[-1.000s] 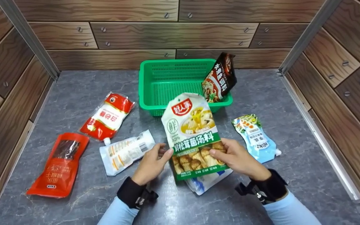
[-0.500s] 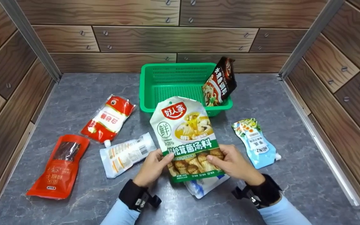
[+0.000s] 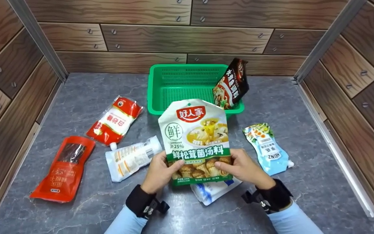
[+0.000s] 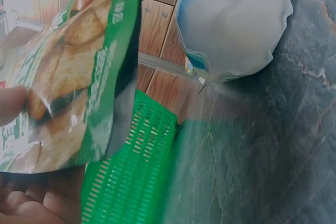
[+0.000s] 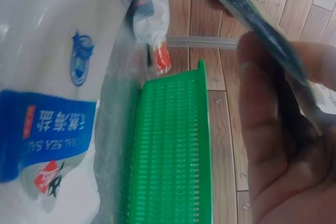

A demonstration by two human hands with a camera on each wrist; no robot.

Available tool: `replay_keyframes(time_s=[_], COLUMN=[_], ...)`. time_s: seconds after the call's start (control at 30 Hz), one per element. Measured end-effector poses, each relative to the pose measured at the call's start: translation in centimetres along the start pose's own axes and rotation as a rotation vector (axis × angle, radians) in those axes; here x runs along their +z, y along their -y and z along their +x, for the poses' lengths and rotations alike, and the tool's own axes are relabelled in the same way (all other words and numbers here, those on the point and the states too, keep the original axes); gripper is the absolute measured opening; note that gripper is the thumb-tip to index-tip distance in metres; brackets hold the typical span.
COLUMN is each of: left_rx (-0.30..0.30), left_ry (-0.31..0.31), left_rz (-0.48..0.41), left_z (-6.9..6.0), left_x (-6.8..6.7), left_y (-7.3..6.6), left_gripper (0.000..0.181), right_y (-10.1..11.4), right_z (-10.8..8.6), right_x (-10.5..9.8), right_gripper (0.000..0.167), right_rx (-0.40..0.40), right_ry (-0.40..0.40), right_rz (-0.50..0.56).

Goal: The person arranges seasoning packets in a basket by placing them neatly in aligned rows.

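In the centre of the frame, your left hand (image 3: 158, 172) and right hand (image 3: 248, 168) both pinch the soup packet (image 3: 195, 139) by its sides (the green basket (image 3: 180, 92) stands at upper middle).

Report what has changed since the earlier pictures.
The green-and-white packet has turned clockwise, now nearly straight in view. The left hand has moved its thumb from the packet's edge onto its front. The right hand still holds it; the green basket, dark packet and Heinz pouch stayed put.
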State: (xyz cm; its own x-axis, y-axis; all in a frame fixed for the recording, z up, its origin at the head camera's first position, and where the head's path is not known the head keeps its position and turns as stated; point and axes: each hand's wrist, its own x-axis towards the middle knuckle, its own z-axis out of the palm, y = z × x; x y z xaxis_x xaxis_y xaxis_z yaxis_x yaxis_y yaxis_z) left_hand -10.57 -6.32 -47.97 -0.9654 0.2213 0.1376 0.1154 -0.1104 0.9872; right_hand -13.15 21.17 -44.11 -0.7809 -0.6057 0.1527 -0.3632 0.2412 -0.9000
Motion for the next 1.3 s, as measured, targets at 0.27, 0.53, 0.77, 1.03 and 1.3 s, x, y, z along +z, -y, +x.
replay_keyframes(time_s=[0.27, 0.53, 0.77, 1.03, 1.3], left_rx=[0.034, 0.043, 0.067, 0.158, 0.174], left_ry=[-0.017, 0.027, 0.043, 0.088, 0.102], left_rz=[0.051, -0.023, -0.063, -0.04, 0.069], left_z=[0.1, 0.4, 0.9, 1.1, 1.3], left_x=[-0.1, -0.2, -0.1, -0.1, 0.3], left_y=[2.3, 2.4, 2.0, 1.2, -1.7], left_gripper=[0.028, 0.032, 0.033, 0.037, 0.03], right_y=[-0.4, -0.3, -0.3, 1.3, 2.9], right_z=[-0.2, 0.0, 0.4, 0.9, 2.9], right_x=[0.0, 0.5, 0.8, -1.4, -6.0], right_gripper=[0.018, 0.011, 0.013, 0.017, 0.017], right_rx=[0.073, -0.056, -0.111, 0.031, -0.15], right_ry=[-0.008, -0.069, -0.051, 0.037, 0.034], right_rz=[-0.041, -0.115, -0.125, -0.107, -0.187])
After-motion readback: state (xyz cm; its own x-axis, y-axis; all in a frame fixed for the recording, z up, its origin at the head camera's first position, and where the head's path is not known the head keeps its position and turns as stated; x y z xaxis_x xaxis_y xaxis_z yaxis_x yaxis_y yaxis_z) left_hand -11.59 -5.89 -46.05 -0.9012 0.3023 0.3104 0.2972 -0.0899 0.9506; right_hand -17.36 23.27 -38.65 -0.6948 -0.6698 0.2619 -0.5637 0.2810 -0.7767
